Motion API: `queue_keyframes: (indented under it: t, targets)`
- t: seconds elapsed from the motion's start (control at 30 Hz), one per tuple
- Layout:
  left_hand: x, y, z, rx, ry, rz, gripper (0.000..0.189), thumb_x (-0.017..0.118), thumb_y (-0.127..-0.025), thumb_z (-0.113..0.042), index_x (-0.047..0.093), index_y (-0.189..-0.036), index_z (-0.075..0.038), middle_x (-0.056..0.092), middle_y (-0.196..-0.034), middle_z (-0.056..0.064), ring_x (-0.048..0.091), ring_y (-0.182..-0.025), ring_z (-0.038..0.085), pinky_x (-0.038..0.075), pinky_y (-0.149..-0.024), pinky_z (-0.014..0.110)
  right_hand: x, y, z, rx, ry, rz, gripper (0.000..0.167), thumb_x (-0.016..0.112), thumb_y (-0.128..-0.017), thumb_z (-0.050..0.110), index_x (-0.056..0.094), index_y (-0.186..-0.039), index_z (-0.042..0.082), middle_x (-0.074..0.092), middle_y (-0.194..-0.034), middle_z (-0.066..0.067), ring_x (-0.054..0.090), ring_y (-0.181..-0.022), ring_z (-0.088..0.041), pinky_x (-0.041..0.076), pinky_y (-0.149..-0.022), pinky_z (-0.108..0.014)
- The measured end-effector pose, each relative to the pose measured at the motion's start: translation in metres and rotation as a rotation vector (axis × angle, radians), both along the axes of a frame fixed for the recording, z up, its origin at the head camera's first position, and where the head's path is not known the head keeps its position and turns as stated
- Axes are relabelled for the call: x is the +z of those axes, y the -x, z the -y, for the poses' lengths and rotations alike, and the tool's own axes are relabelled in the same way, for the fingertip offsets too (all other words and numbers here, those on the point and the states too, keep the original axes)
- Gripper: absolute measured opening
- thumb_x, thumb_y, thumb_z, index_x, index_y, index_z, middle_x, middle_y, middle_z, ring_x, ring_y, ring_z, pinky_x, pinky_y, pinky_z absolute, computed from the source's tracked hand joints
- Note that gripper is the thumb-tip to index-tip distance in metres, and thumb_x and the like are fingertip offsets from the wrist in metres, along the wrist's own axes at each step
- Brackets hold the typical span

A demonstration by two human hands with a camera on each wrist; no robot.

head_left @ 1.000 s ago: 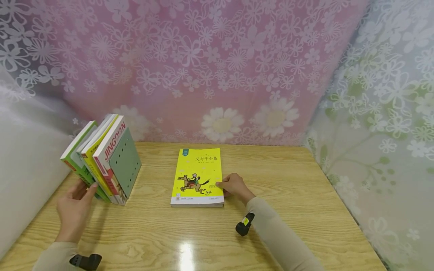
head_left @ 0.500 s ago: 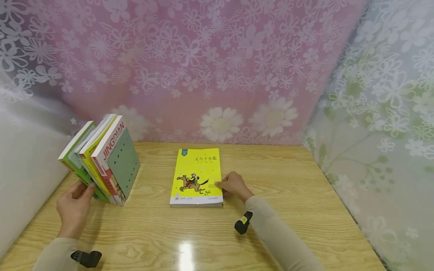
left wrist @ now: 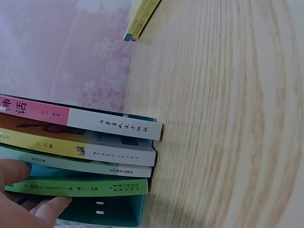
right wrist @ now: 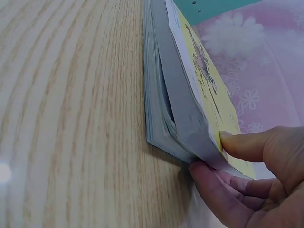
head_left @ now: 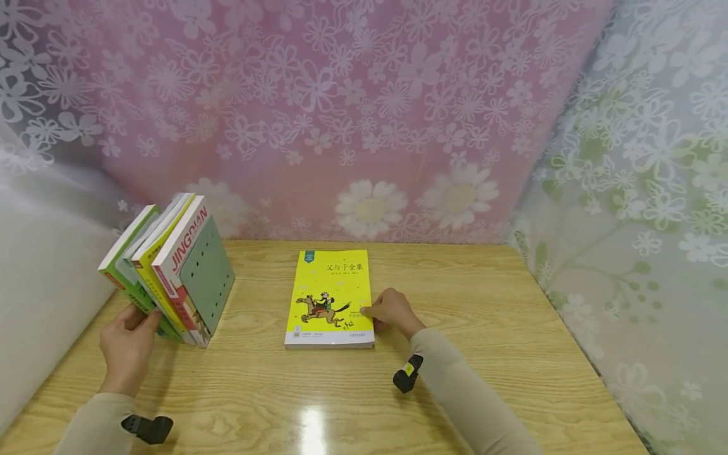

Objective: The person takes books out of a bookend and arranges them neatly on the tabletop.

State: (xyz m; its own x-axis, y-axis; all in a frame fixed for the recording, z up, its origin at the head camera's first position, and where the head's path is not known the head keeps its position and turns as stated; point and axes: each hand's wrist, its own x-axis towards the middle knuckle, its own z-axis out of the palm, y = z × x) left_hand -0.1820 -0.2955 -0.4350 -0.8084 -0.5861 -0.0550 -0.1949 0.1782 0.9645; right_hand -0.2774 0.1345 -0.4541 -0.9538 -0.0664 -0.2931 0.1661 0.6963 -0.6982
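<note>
My left hand [head_left: 126, 351] pinches the spine of a green book [left wrist: 95, 187], thumb on one side and fingers on the other. That book is the leftmost in a mint-green bookend holder [head_left: 209, 272], leaning with several others. To its right are a pale green book [left wrist: 90, 167], a yellow-spined book [left wrist: 38, 144] and a pink and white one [left wrist: 109, 122]. Lying flat at mid-table is a thick yellow paperback [head_left: 327, 278] with a horse cartoon. My right hand [head_left: 395, 313] grips its right edge, thumb on the cover, fingers underneath; in the right wrist view the pages part slightly.
The wooden table [head_left: 455, 284] carries both the holder and the paperback. A pink flowered curtain [head_left: 318, 126] hangs behind it. A pale wall covering [head_left: 45, 253] borders the left side, and a flowered sheet [head_left: 643, 253] the right.
My left hand has shifted very slightly to the right at the green book's spine. The right hand and the yellow paperback have stayed in place.
</note>
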Motion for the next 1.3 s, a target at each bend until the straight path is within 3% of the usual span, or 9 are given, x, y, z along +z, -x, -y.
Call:
queue_keyframes:
  t: [0.2, 0.5, 0.73, 0.87, 1.07, 1.3]
  targets:
    - [-0.002, -0.003, 0.001, 0.028, 0.025, -0.023, 0.047, 0.063, -0.092, -0.023, 0.054, -0.136, -0.007, 0.06, -0.089, -0.031, 0.053, -0.079, -0.016, 0.043, -0.066, 0.002, -0.005, -0.002, 0.0, -0.013, 0.043, -0.014, 0.025, 0.076, -0.083, 0.025, 0.071, -0.082, 0.001, 0.069, -0.072, -0.006, 0.066, -0.06, -0.015, 0.057, -0.057, -0.026]
    - [-0.004, -0.007, -0.001, 0.106, 0.012, -0.114, 0.041, 0.069, -0.087, -0.016, 0.062, -0.125, -0.001, 0.058, -0.066, -0.036, 0.057, -0.066, -0.017, 0.044, -0.06, 0.002, -0.011, -0.008, 0.0, -0.035, 0.125, -0.028, 0.03, 0.075, -0.085, 0.025, 0.07, -0.094, -0.003, 0.07, -0.083, -0.009, 0.068, -0.066, -0.016, 0.059, -0.061, -0.029]
    - [0.0, -0.016, -0.003, 0.121, -0.072, -0.092, 0.042, 0.072, -0.085, -0.015, 0.063, -0.125, -0.003, 0.06, -0.066, -0.033, 0.058, -0.065, -0.015, 0.045, -0.059, 0.003, -0.009, -0.011, -0.007, -0.035, 0.155, -0.09, 0.037, 0.073, -0.086, 0.028, 0.07, -0.107, -0.003, 0.07, -0.093, -0.01, 0.067, -0.076, -0.015, 0.057, -0.068, -0.028]
    - [0.003, -0.021, -0.004, 0.125, -0.038, -0.071, 0.041, 0.073, -0.085, -0.017, 0.063, -0.123, -0.004, 0.058, -0.065, -0.035, 0.057, -0.065, -0.016, 0.044, -0.06, 0.002, -0.01, -0.009, -0.011, -0.034, 0.17, -0.126, 0.039, 0.072, -0.088, 0.029, 0.069, -0.112, -0.001, 0.07, -0.1, -0.009, 0.065, -0.083, -0.015, 0.055, -0.071, -0.028]
    - [0.004, -0.03, -0.002, 0.088, -0.005, -0.052, 0.046, 0.072, -0.087, -0.019, 0.058, -0.128, -0.003, 0.058, -0.071, -0.036, 0.057, -0.068, -0.017, 0.044, -0.062, 0.001, -0.014, -0.006, -0.018, -0.03, 0.281, -0.219, 0.041, 0.067, -0.092, 0.026, 0.063, -0.123, 0.0, 0.066, -0.116, -0.014, 0.065, -0.101, -0.024, 0.057, -0.081, -0.034]
    - [0.011, -0.039, 0.0, 0.076, -0.13, -0.122, 0.037, 0.074, -0.084, -0.012, 0.065, -0.12, -0.014, 0.064, -0.068, -0.03, 0.062, -0.066, -0.012, 0.047, -0.062, 0.003, -0.014, -0.005, -0.022, -0.042, 0.353, -0.3, 0.04, 0.067, -0.091, 0.026, 0.064, -0.123, 0.002, 0.067, -0.117, -0.011, 0.063, -0.107, -0.026, 0.053, -0.09, -0.04]
